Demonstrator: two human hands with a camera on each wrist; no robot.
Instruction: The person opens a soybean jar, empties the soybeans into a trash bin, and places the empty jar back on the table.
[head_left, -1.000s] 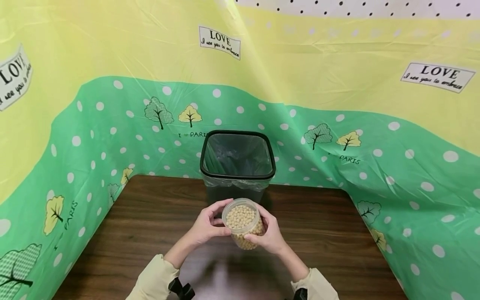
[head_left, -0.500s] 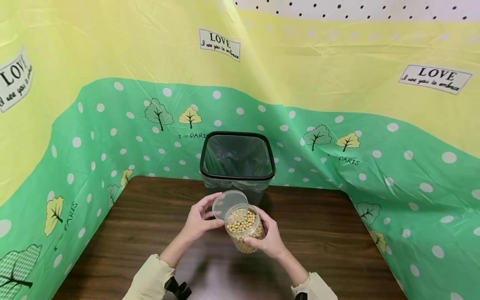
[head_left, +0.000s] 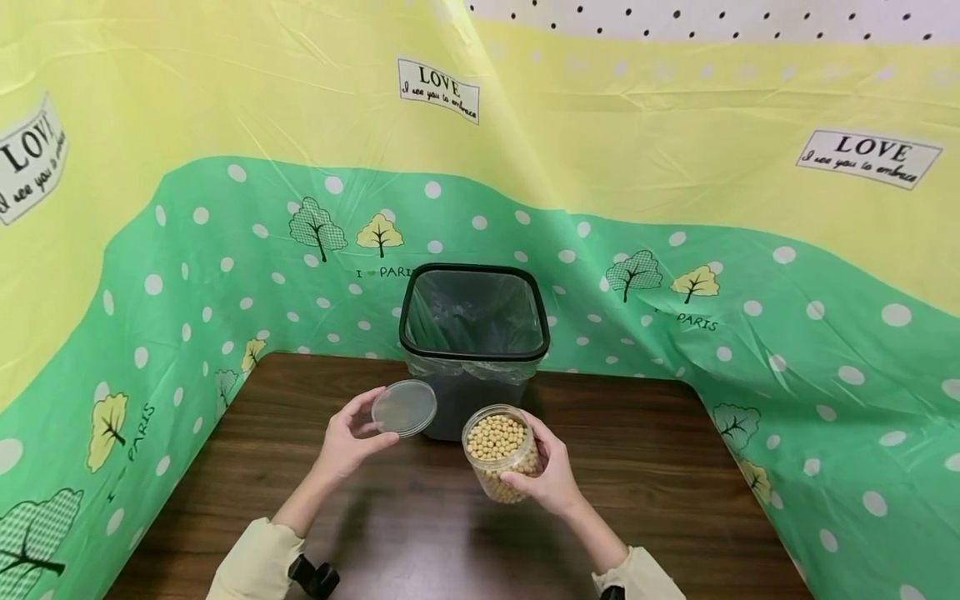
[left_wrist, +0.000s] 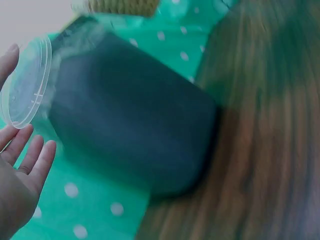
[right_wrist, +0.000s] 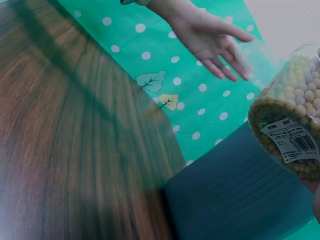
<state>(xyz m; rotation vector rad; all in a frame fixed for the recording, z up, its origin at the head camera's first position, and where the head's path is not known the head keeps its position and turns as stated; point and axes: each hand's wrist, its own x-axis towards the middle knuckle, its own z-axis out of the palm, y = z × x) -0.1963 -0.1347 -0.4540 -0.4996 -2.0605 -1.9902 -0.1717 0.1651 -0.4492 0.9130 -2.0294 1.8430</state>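
My left hand (head_left: 349,439) pinches a clear round lid (head_left: 405,408) by its edge, between thumb and fingers; the left wrist view shows the same lid (left_wrist: 29,82) held upright on its rim. To the right, my right hand (head_left: 551,471) grips a clear plastic jar (head_left: 501,479) round its side. Small round beige balls (head_left: 497,437), like soybeans or little biscuits, fill the uncovered jar nearly to the top. The jar leans slightly and is held above the table. A label with a barcode (right_wrist: 292,140) is on its bottom in the right wrist view. Lid and jar are apart.
Behind the hands a dark trash bin (head_left: 474,392) with a black rim and a clear liner stands at the table's back edge. The wooden table (head_left: 637,500) is bordered by a green and yellow printed cloth (head_left: 247,217) on the back and sides.
The lid has come off the jar in my left hand and moved left, away from it. My right hand has shifted slightly right with the jar.
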